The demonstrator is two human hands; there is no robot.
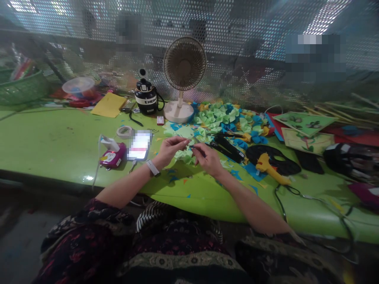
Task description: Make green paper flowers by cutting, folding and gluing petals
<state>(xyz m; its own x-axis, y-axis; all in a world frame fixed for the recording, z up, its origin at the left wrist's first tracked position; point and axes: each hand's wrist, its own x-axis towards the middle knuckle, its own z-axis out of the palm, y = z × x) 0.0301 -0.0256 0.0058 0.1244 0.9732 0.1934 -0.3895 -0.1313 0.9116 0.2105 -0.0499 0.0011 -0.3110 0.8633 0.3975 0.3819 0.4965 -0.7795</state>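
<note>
My left hand (174, 149), with a white band at the wrist, is closed in a pinch, thumb against fingertips. Close beside it, my right hand (207, 157) also pinches, its fingertips nearly meeting the left ones. Something small and dark shows at the right fingertips, too small to name; what the left holds is hidden. Under both hands lie light green paper pieces (185, 156). Just behind them spreads a heap of folded green, blue and yellow paper shapes (217, 116). A black stapler (227, 148) lies right of my right hand.
A small fan (179, 112) and a black bottle (147, 100) stand at the back. Left are a lit phone (139, 145), a tape roll (124, 131) and a purple power block (111, 157). Right lie a yellow glue gun (271, 169), a black mask-like piece (286, 159) and cables.
</note>
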